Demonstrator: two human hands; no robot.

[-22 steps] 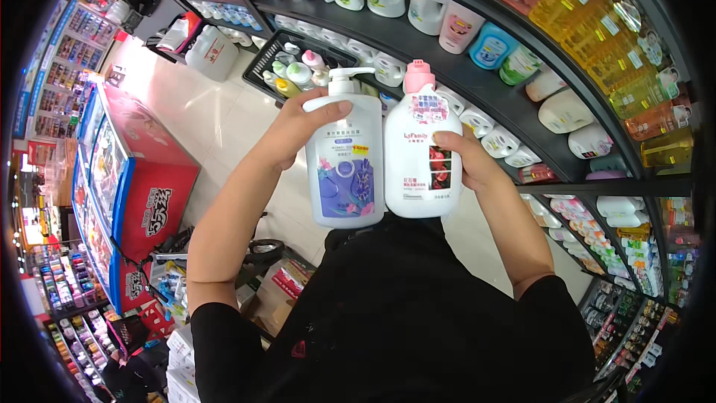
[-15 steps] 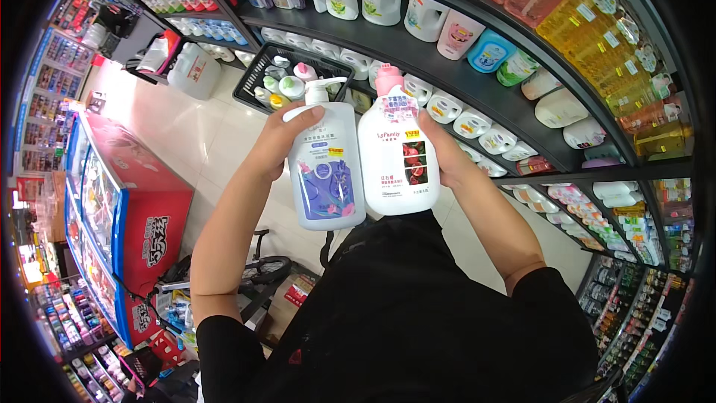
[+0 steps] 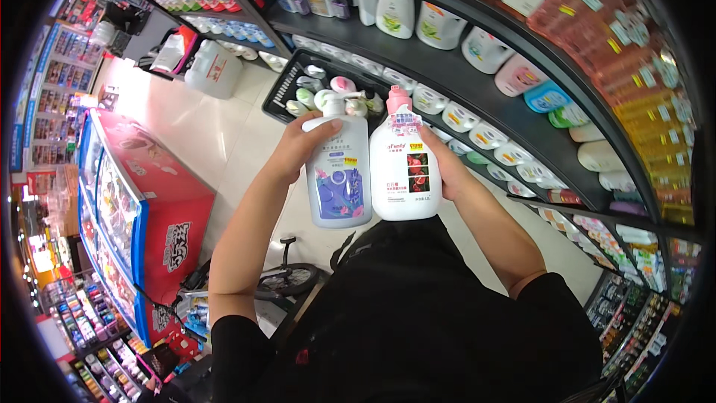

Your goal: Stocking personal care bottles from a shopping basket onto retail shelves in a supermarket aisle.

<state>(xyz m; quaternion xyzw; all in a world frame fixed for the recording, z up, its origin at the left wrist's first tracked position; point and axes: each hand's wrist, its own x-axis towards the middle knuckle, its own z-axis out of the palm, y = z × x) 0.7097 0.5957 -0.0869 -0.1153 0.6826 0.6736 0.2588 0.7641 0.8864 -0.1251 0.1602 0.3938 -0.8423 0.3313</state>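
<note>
With my left hand (image 3: 307, 143), thumb on its front, I grip a pale pump bottle (image 3: 339, 188) near its shoulder; it has a purple floral label. Beside it, my right hand (image 3: 449, 168) is closed on the right edge of a white pump bottle (image 3: 391, 185) with a pink pump top and a red-fruit picture. Both bottles are held side by side before my body, nearly upright in view, fronts facing up at me. Some fingers of each hand are hidden behind the bottles. Just beyond the pale bottle, a black basket (image 3: 277, 97) holds several bottles on the floor.
Dark shelving (image 3: 328, 28) with rows of bottles curves along the far and right sides. On the left stands a red and blue chest freezer (image 3: 177, 213). A bicycle (image 3: 287, 282) is parked at the lower left, and a white jug (image 3: 215, 71) stands beyond the freezer.
The view has turned slightly, so the freezer, basket and shelves sit farther right. Both bottles remain in my hands, a little farther right in the picture.
</note>
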